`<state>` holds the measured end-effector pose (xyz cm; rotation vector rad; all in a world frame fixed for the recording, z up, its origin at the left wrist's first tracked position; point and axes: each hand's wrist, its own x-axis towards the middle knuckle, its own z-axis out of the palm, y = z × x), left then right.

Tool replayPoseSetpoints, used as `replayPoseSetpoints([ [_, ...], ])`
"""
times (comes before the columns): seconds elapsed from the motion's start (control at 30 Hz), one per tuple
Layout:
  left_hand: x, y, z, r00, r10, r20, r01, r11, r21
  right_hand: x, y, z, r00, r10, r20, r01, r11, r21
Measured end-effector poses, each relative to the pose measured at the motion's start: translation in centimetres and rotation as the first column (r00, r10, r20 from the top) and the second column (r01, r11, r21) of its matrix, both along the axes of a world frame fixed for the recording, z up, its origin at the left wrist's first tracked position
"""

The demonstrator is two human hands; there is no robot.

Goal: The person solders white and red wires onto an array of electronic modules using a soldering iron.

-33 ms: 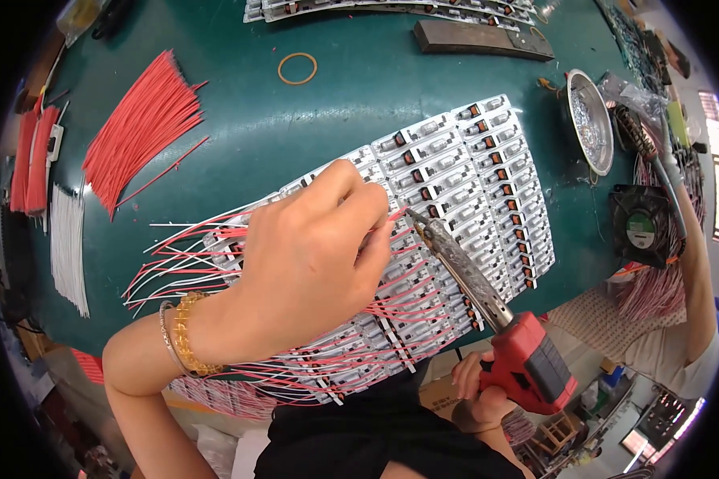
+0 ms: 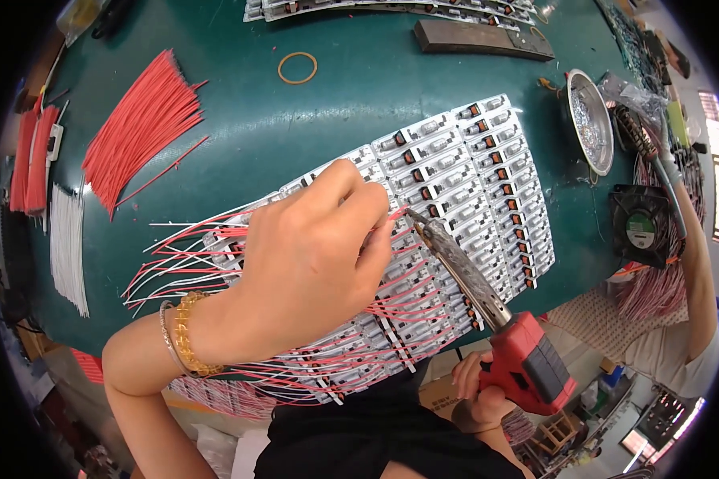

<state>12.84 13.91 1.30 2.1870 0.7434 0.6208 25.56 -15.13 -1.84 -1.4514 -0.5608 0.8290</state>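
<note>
My left hand (image 2: 311, 255) is closed in a pinch above a panel of small circuit boards (image 2: 443, 164). A short end of red wire (image 2: 398, 213) sticks out past its fingertips. My right hand (image 2: 481, 393) grips a red and black soldering gun (image 2: 529, 366) from below. The gun's dark tip meets the wire end at a board, or sits just beside it; the exact contact is too small to tell. Many boards nearer me carry red and white wires (image 2: 411, 307), which trail left under my left hand and wrist. The hand hides the boards beneath it.
Red wires (image 2: 140, 132) lie fanned at the left, with white wires (image 2: 68, 247) beside them. A rubber band (image 2: 297, 69), a dark bar (image 2: 483, 40) and more board strips (image 2: 391, 9) lie farther back. At right are a metal bowl (image 2: 589, 124), a fan (image 2: 641, 227) and another person's arm (image 2: 695, 263).
</note>
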Motion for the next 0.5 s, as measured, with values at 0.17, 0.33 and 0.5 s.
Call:
replayPoseSetpoints([
  [0.17,-0.1,-0.1,-0.4,1.0,-0.005,0.018,0.004,0.997,0.072,0.1,-2.3,-0.1,0.978,0.055,0.201,0.02,0.936,-0.351],
  [0.33,0.0,-0.2,-0.2,1.0,0.001,-0.004,-0.001,0.998,0.059,0.5,-2.0,0.9,0.621,0.497,0.606,-0.094,0.815,-0.572],
  [0.5,-0.1,-0.2,-0.1,1.0,0.004,-0.018,-0.002,0.998,0.061,0.7,-1.4,1.1,0.38,0.656,0.652,-0.096,0.729,-0.678],
])
